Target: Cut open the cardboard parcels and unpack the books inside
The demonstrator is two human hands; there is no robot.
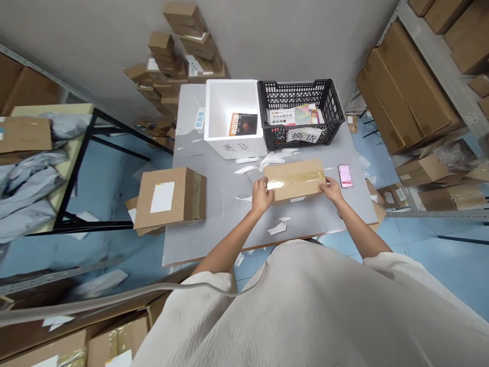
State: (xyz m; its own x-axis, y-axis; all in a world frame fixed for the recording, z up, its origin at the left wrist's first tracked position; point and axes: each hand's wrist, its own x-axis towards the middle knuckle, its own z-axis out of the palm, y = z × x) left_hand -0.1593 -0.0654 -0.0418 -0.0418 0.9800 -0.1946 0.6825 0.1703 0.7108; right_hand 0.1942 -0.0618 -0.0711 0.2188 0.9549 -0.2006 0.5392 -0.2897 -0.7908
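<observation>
A long brown cardboard box [296,178] with shiny clear tape along its top lies on the grey table [221,204]. My left hand [262,196] grips its left end, fingers bent over the edge. At the opposite end my right hand [331,189] holds the box by its near right corner. A white label shows partly on the side facing me. Torn white paper scraps [277,228] lie between the box and the table's front edge, with more behind the box. A phone with a pink screen [346,176] rests right of my right hand.
Behind the box stand a white foam bin [233,145] and a black crate [305,136], both holding books or booklets. A larger labelled carton [162,199] sits at the table's left edge. Boxes are stacked by the wall [275,41]; shelves with cartons stand on the right.
</observation>
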